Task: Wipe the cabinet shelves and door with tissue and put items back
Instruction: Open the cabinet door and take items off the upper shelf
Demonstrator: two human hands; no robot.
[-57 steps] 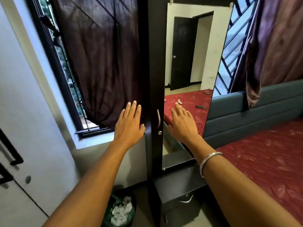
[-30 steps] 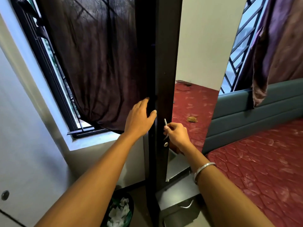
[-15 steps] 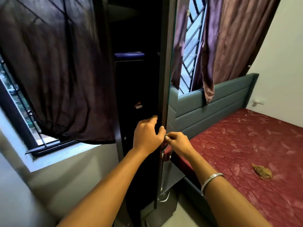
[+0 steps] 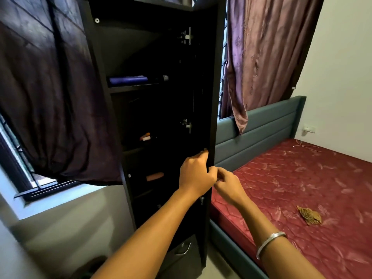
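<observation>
The tall dark cabinet (image 4: 104, 81) stands open, its door (image 4: 203, 81) swung out to the right and seen from its inner face. My left hand (image 4: 196, 175) grips the door's free edge at mid height. My right hand (image 4: 228, 185) is just behind that edge with its fingers curled against the door's outer side; the handle there is hidden. On the shelves lie a blue item (image 4: 128, 79), small orange and white items (image 4: 145, 136) and a brownish item (image 4: 155, 176). No tissue is in view.
A drawer with a metal handle (image 4: 184, 248) sits under the cabinet. A bed with a red mattress (image 4: 302, 178) and teal headboard (image 4: 261, 127) is on the right, with a brown scrap (image 4: 309, 215) on it. Dark curtain (image 4: 50, 97) and window on the left.
The cabinet door has swung from closed to wide open with both hands on it. The shelves and the items on them have come into view, and my view has turned right.
</observation>
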